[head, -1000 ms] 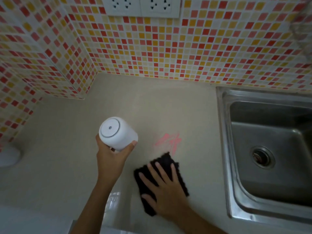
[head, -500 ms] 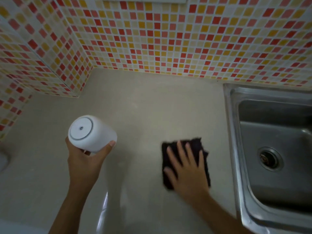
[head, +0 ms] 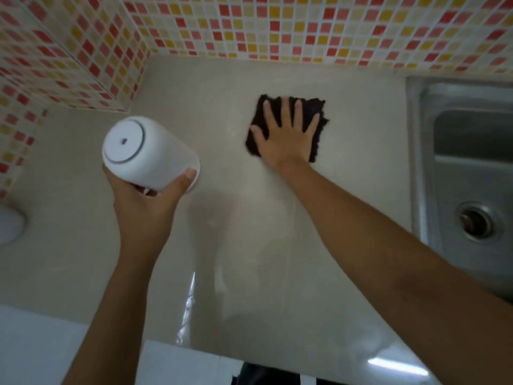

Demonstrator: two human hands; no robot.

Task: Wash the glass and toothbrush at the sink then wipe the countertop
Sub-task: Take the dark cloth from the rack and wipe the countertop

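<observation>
My left hand (head: 144, 201) grips a white cup (head: 147, 154), lifted above the beige countertop (head: 211, 245) with its flat base turned toward me. My right hand (head: 288, 134) lies flat with fingers spread on a dark cloth (head: 319, 118), pressing it against the countertop toward the back, close to the tiled wall. No toothbrush is in view. The countertop shines with a wet-looking streak near its front edge.
A steel sink (head: 466, 168) with a round drain (head: 477, 223) lies at the right. Mosaic tile walls (head: 249, 26) close off the back and left. A white rounded object (head: 11, 223) sits at the far left edge of the counter.
My right hand has slid the cloth from the front middle of the counter to the right and then away toward the back wall. The pink stain seen earlier no longer shows. The cup stays lifted.
</observation>
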